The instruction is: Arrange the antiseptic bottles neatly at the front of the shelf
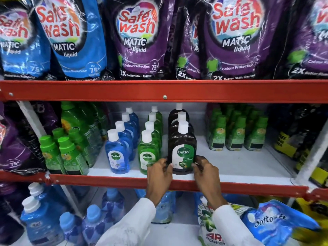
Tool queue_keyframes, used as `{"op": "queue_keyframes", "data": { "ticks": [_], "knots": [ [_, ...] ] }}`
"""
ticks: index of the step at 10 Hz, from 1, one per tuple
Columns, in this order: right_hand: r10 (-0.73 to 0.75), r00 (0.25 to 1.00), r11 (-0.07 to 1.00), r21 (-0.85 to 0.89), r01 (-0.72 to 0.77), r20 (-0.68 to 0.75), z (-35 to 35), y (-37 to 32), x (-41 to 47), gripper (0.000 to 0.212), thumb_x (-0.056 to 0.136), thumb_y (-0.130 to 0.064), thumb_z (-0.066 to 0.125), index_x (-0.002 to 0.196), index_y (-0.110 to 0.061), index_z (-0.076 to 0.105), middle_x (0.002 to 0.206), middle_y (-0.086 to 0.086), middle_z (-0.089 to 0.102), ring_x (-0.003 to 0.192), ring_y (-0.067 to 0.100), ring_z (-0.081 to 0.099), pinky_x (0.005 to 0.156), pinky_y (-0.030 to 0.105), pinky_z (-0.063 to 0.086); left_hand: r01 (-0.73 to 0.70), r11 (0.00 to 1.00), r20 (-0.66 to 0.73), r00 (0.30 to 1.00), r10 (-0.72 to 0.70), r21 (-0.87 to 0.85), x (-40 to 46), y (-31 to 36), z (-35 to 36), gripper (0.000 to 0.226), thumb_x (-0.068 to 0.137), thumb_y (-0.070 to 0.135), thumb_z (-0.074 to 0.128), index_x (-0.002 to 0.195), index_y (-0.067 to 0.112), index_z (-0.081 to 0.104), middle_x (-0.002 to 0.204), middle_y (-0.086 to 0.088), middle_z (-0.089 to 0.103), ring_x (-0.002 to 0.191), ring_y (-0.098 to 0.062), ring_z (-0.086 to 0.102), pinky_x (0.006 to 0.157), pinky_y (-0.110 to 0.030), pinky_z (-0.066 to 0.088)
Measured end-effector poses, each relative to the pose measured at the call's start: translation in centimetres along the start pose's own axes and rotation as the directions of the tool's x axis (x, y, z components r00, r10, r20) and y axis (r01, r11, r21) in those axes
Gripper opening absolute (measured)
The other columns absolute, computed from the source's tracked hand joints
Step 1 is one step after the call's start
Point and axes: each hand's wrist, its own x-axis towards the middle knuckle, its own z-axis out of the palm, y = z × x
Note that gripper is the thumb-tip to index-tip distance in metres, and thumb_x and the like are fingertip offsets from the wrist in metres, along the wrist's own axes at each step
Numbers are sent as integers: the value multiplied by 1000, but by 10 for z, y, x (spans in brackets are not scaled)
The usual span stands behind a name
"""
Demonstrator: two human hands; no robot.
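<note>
On the white middle shelf (230, 167) three rows of white-capped Dettol bottles run front to back. A blue row starts with the front blue bottle (117, 155), a green row with the front green bottle (148, 153), and a dark brown row with the front brown bottle (182, 148). My left hand (159, 174) grips the lower left side of the front brown bottle. My right hand (205, 172) grips its lower right side. The bottle stands upright near the shelf's front edge, label facing me. Two more brown bottles stand behind it.
Green-capped green bottles stand left (71, 157) and right (236, 135) of the Dettol rows. A red shelf rail (106, 181) runs along the front edge. Detergent pouches (138, 38) fill the shelf above. Blue bottles (40, 221) and pouches sit on the shelf below.
</note>
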Motion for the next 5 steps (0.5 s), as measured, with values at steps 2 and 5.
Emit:
{"op": "queue_keyframes", "data": {
  "ticks": [2, 5],
  "knots": [
    [-5, 1000, 1000, 20, 5, 7, -3, 4, -4, 30, 88, -17, 64, 118, -16, 65, 101, 4, 77, 91, 18, 73, 85, 34, 57, -22, 1000, 22, 1000, 22, 5, -2, 5, -2, 18, 92, 26, 64, 100, 12, 70, 93, -5, 80, 79, -11, 72, 78, -36, 61],
    [95, 994, 983, 160, -86, -49, -16, -2, -13, 40, 85, -20, 70, 124, -14, 62, 116, 5, 72, 96, 15, 69, 89, 25, 53, -95, 993, 13, 995, 95, 67, -8, 8, -7, 23, 93, 30, 61, 105, 13, 70, 98, -2, 78, 80, -6, 70, 80, -33, 60]
  ]
}}
